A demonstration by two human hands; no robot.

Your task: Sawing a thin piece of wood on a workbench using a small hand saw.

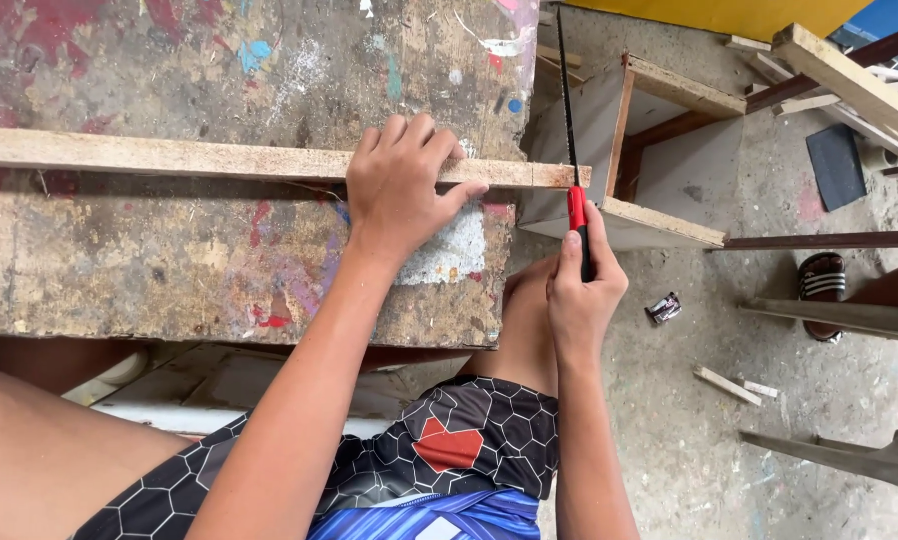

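Wood strip (169, 157) lies flat across the paint-stained counter (169, 270), running left to right, its right end jutting just past the counter's right edge. Left hand (401, 185) presses down on the strip near that end, fingers draped over the far side, thumb stretched along the near edge; palm flat, clamping the strip against the counter. Saw (572, 150) crosses the strip's overhanging end, thin dark blade pointing away from the person, red and black handle toward them. Right hand (581, 290) is clenched around the handle, forefinger laid along its top. Blade meets the strip just beside the counter edge; depth of cut cannot be told.

Below the counter: person's bare knee (524, 300) and patterned shorts (449, 450), black with a red patch and blue lower part. Beyond the saw, on the concrete floor (669, 420), an open wooden box (659, 150) with pale panels. Nearby on the floor: small wood offcuts (727, 385), a crumpled wrapper (663, 308), a striped sandal (822, 280). Loose planks (849, 85) lean at upper right.
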